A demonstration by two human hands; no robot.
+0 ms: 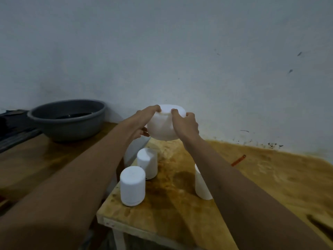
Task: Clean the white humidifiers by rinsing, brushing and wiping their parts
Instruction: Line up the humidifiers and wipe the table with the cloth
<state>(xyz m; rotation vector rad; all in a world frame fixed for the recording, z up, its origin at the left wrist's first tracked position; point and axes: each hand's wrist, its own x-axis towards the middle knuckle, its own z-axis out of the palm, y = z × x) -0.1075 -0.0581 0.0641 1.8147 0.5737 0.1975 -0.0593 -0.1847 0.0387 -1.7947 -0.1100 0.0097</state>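
Note:
I hold a white humidifier (162, 126) in the air above the far side of the wooden table (234, 177). My left hand (142, 123) grips its left side, fingers over the top edge and thumb underneath. My right hand (185, 125) grips its right side, fingers curled over the top. Below stand two more white humidifiers, one near the table's front left corner (132, 188) and one behind it (147, 163). Another white part (201, 184) stands partly hidden behind my right forearm.
A grey basin (67, 120) holding dark water sits on a second wooden table at the left. An orange stick-like thing (238, 160) lies on the table at the right. The white wall rises right behind the tables. The tabletop is wet and stained.

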